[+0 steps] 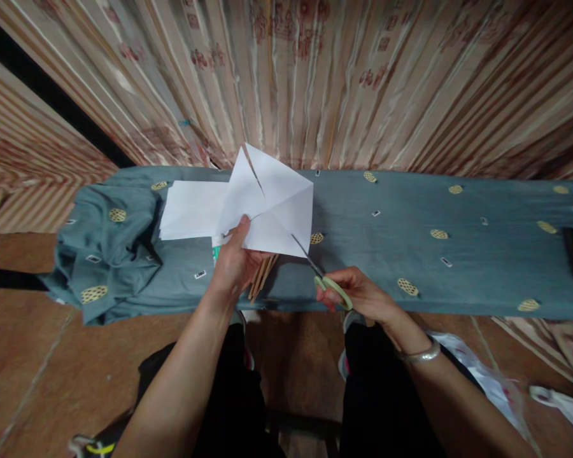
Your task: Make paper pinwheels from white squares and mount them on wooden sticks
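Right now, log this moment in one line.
left hand: holding slit white sheet | right hand: holding scissors at sheet's near edge | paper stack: lying on cloth

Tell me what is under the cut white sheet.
Under the white sheet, brown sticks poke out at the near edge and a paper stack at left. The left hand holds the sheet, fingers partly hidden beneath. The sticks' far ends and the stack's right end are covered.

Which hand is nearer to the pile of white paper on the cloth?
Left: the left hand is just right of the pile; the right hand, holding scissors, is farther right.
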Motion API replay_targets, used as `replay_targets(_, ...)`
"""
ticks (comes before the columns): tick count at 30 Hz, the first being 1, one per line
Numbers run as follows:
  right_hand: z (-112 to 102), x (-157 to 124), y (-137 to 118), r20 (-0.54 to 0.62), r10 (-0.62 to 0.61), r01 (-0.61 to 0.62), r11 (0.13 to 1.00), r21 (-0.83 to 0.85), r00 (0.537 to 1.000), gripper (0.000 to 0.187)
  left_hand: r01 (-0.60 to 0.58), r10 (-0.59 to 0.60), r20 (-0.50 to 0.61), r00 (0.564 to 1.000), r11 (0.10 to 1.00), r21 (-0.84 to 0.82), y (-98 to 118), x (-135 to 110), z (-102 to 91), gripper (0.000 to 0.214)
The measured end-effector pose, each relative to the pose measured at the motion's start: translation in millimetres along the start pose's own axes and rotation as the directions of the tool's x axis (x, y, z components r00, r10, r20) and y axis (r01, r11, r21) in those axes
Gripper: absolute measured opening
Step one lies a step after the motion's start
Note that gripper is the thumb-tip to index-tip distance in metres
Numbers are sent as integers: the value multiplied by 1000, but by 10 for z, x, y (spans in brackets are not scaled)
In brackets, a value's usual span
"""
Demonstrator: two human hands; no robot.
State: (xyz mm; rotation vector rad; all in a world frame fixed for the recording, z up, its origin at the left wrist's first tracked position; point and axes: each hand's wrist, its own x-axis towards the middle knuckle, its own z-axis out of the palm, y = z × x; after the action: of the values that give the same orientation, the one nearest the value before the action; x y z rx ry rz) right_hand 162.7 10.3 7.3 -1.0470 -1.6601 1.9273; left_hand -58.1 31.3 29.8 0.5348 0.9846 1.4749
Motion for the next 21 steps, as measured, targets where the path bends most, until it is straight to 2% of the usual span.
replay_targets(6,-1,-1,-41,22,-67,67,998,-3,998,59,47,-47,14,999,999,1,-64,-29,38,19)
replay_targets(10,-8,5,-25,8,-64,65,997,-39,998,61,103,-102,59,993,994,-19,-93,-50,61,23)
replay_targets(21,-2,10,-31,-6,-66,66,996,-57,998,61,82,-81,52,995,997,-10,-102,-39,64,22)
